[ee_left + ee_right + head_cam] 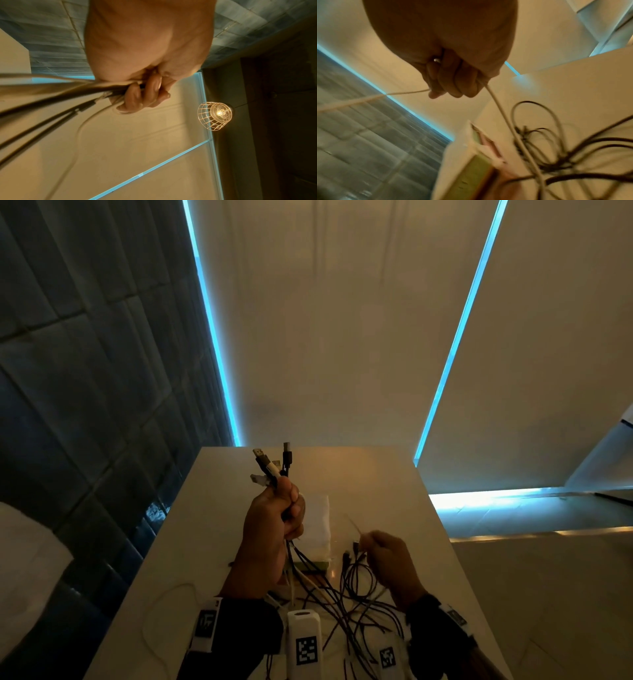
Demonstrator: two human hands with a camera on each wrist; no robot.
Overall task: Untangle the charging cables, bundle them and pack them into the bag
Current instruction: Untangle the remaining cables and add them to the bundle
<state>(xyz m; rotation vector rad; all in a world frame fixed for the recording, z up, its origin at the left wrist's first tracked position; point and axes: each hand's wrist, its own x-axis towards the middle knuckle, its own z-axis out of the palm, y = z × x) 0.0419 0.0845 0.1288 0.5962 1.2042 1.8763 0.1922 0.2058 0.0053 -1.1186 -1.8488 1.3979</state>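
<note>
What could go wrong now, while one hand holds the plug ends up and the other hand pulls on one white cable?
1. The right hand pulls a white cable that runs among the black loops on the table; a knot may tighten.
2. The left hand grips many cables in one fist; a pull could slide one plug out of the grip.
3. Moving loops may drag the bag lying beside them.

Black and white charging cables tangled, plug ends bunched upright, before the white bag
</note>
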